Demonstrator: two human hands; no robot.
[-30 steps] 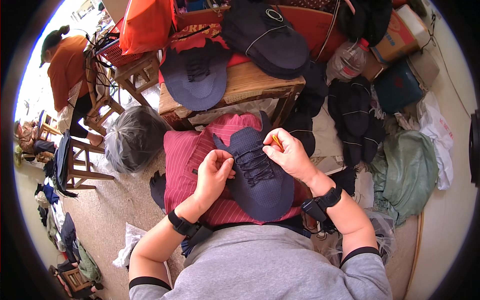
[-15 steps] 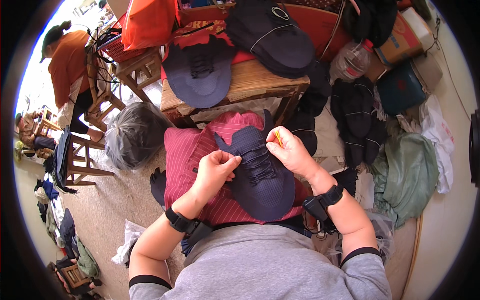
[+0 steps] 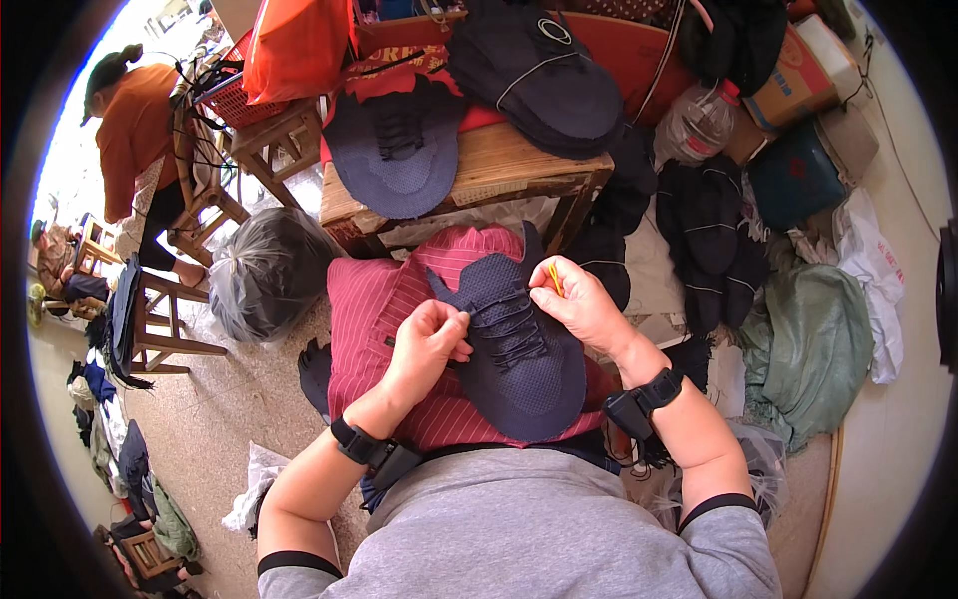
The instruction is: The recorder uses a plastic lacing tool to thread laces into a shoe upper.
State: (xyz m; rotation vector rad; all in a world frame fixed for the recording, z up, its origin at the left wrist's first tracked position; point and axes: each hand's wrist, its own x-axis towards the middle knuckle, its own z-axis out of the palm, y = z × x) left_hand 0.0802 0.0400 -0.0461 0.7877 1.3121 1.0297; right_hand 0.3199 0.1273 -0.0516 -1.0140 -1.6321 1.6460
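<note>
Now the lacing step is going on. A dark blue shoe upper (image 3: 514, 344) lies on the red striped cloth (image 3: 379, 329) over the person's lap. The left hand (image 3: 427, 344) pinches a lace at its edge. The right hand (image 3: 579, 299) grips a small yellow tool (image 3: 554, 277). Next, I think, the lace needs a careful pull through a hole.

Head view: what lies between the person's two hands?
In the head view, the laced middle of the dark blue shoe upper spans the gap between the left hand and the right hand, resting on a red striped cloth.
</note>
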